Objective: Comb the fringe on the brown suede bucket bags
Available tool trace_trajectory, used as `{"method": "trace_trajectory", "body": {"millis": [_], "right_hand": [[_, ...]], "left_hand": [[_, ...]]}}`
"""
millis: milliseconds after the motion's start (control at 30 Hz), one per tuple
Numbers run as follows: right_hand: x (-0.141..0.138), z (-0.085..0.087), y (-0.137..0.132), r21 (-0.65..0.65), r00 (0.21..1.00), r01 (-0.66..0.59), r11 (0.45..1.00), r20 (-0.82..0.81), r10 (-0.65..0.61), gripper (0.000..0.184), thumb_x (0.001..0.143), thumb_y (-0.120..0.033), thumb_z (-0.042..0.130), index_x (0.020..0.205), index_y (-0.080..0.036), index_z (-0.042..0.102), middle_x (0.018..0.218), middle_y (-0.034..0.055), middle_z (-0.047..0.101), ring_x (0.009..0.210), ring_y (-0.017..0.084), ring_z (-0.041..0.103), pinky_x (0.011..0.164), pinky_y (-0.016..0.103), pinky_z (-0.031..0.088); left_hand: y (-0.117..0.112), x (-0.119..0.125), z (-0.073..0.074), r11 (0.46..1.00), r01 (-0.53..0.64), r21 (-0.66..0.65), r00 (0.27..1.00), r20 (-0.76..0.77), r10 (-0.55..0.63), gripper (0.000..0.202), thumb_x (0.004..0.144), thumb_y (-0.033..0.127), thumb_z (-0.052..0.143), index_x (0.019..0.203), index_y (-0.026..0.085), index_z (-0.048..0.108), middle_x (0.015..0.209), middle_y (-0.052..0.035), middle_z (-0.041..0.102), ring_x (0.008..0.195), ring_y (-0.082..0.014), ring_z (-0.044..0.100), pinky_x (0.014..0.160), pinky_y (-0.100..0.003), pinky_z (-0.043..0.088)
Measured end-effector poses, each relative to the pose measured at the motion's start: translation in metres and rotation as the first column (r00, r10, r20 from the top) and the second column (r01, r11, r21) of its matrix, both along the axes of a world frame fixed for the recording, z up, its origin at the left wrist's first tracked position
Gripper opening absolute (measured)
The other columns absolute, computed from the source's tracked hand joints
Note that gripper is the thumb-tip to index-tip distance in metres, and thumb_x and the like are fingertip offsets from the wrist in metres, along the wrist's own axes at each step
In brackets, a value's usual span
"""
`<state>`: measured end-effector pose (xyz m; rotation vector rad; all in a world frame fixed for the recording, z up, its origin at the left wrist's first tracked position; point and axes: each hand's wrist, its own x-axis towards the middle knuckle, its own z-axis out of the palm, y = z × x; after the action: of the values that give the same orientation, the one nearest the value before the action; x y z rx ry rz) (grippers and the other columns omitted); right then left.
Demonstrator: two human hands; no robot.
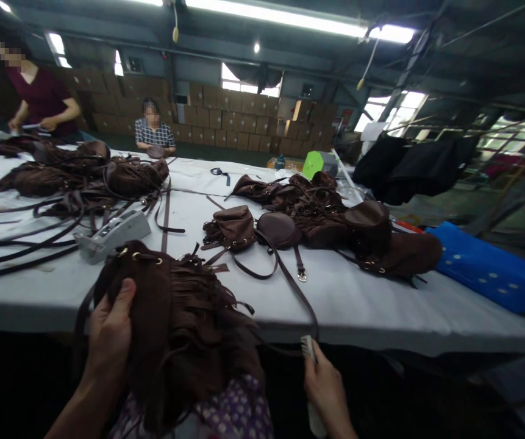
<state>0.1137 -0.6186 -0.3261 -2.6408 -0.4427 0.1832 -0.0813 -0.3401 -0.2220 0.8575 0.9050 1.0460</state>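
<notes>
Bag of soft dark brown material with long fringe (147, 317) and slim whitish bristle brush (307, 347), both held on the near side

The person's left hand (111, 329) grips the bag by its left side, thumb on the front, so that it tilts before the near edge of the white-covered counter (358, 305). Metal eyelets show along the bag's rim, and its lower part lies over purple-and-white patterned cloth (239, 408). The right hand (328, 384) is closed around the brush, bristles toward the far side, well apart from the bag's rim and near a thin dark brown strap (295, 284).

Just beyond the bag, to the left, stands a grey tape dispenser (116, 236). Farther right are a small dark brown bag with eyelets (235, 227) and a round, flat dark brown pouch (277, 230). A dark brown heap of bags (308, 201) spreads right toward a blue plastic crate with holes (486, 262); another dark brown heap (38, 177) lies far left. Beyond the counter are a person in a maroon top (42, 100), at left, and a person in a checked shirt (155, 134)
</notes>
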Motion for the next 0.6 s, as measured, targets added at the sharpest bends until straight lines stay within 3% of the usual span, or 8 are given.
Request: {"method": "trace_trajectory", "body": {"millis": [100, 167, 233, 333, 433, 500, 567, 600], "right_hand": [[-0.013, 0.035, 0.013, 0.347, 0.995, 0.076, 0.935, -0.087, -0.048, 0.057, 0.093, -0.038, 0.029, 0.140, -0.007, 0.041, 0.049, 0.0007, 0.060, 0.047, 0.020, 0.062, 0.049, 0.026, 0.047], [-0.040, 0.066, 0.047, 0.487, 0.998, -0.058, 0.871, -0.006, 0.070, 0.060, 0.093, -0.041, 0.032, 0.144, -0.009, 0.033, 0.051, -0.0010, 0.060, 0.044, 0.017, 0.058, 0.046, 0.024, 0.045], [-0.067, 0.093, 0.089, 0.505, 0.963, -0.268, 0.821, 0.119, 0.241, 0.056, 0.095, -0.036, 0.030, 0.146, -0.011, 0.030, 0.057, 0.0008, 0.063, 0.045, 0.015, 0.058, 0.046, 0.022, 0.043], [-0.093, 0.109, 0.139, 0.305, 0.844, -0.525, 0.795, 0.307, 0.439, 0.056, 0.090, -0.021, 0.035, 0.145, -0.011, 0.031, 0.068, 0.0061, 0.069, 0.053, 0.016, 0.063, 0.050, 0.022, 0.044], [-0.104, 0.083, 0.150, -0.050, 0.676, -0.677, 0.734, 0.350, 0.648, 0.076, 0.073, -0.012, 0.050, 0.146, -0.010, 0.028, 0.065, 0.0063, 0.070, 0.052, 0.019, 0.064, 0.049, 0.023, 0.045], [-0.102, 0.045, 0.134, -0.259, 0.569, -0.714, 0.650, 0.326, 0.755, 0.087, 0.061, -0.009, 0.056, 0.145, -0.010, 0.031, 0.061, 0.0069, 0.069, 0.049, 0.021, 0.064, 0.047, 0.024, 0.045], [-0.093, 0.003, 0.106, -0.381, 0.484, -0.733, 0.563, 0.289, 0.826, 0.087, 0.053, -0.010, 0.058, 0.139, -0.010, 0.042, 0.055, 0.0071, 0.067, 0.042, 0.021, 0.061, 0.042, 0.023, 0.042], [-0.086, -0.013, 0.091, -0.413, 0.479, -0.713, 0.566, 0.303, 0.824, 0.084, 0.051, -0.009, 0.058, 0.135, -0.011, 0.048, 0.051, 0.0062, 0.065, 0.038, 0.021, 0.059, 0.040, 0.022, 0.040]], "left_hand": [[-0.006, 0.004, -0.011, 0.996, 0.070, 0.058, 0.996, -0.057, -0.066, 0.049, 0.074, 0.045, 0.071, 0.115, 0.020, 0.064, 0.089, -0.0043, 0.072, 0.080, -0.0220, 0.069, 0.073, -0.029, 0.057], [-0.019, 0.006, -0.020, 0.984, 0.130, 0.123, 0.986, -0.119, -0.115, 0.053, 0.070, 0.049, 0.073, 0.112, 0.016, 0.066, 0.092, -0.0061, 0.072, 0.084, -0.0241, 0.068, 0.071, -0.027, 0.056], [-0.032, 0.006, -0.027, 0.970, 0.165, 0.180, 0.974, -0.186, -0.132, 0.055, 0.066, 0.050, 0.076, 0.107, 0.013, 0.067, 0.092, -0.0072, 0.072, 0.087, -0.0259, 0.066, 0.069, -0.026, 0.056], [-0.040, 0.003, -0.027, 0.968, 0.164, 0.187, 0.974, -0.189, -0.128, 0.056, 0.064, 0.049, 0.077, 0.106, 0.013, 0.067, 0.091, -0.0071, 0.072, 0.086, -0.0266, 0.066, 0.070, -0.026, 0.056], [-0.030, -0.001, -0.015, 0.990, 0.007, 0.141, 0.996, -0.094, 0.007, 0.053, 0.068, 0.050, 0.074, 0.107, 0.015, 0.067, 0.086, -0.0057, 0.072, 0.080, -0.0242, 0.067, 0.072, -0.030, 0.057], [-0.016, -0.004, -0.004, 0.989, -0.100, 0.113, 0.993, -0.051, 0.106, 0.050, 0.069, 0.049, 0.072, 0.106, 0.015, 0.067, 0.080, -0.0040, 0.071, 0.077, -0.0225, 0.068, 0.074, -0.033, 0.057], [0.000, -0.007, 0.004, 0.978, -0.180, 0.109, 0.982, -0.029, 0.185, 0.049, 0.069, 0.048, 0.072, 0.106, 0.016, 0.067, 0.077, -0.0026, 0.070, 0.077, -0.0216, 0.068, 0.077, -0.033, 0.056], [0.006, -0.009, 0.007, 0.970, -0.213, 0.115, 0.976, -0.024, 0.217, 0.049, 0.069, 0.047, 0.072, 0.107, 0.016, 0.067, 0.077, -0.0022, 0.069, 0.078, -0.0213, 0.068, 0.078, -0.033, 0.056]]}}
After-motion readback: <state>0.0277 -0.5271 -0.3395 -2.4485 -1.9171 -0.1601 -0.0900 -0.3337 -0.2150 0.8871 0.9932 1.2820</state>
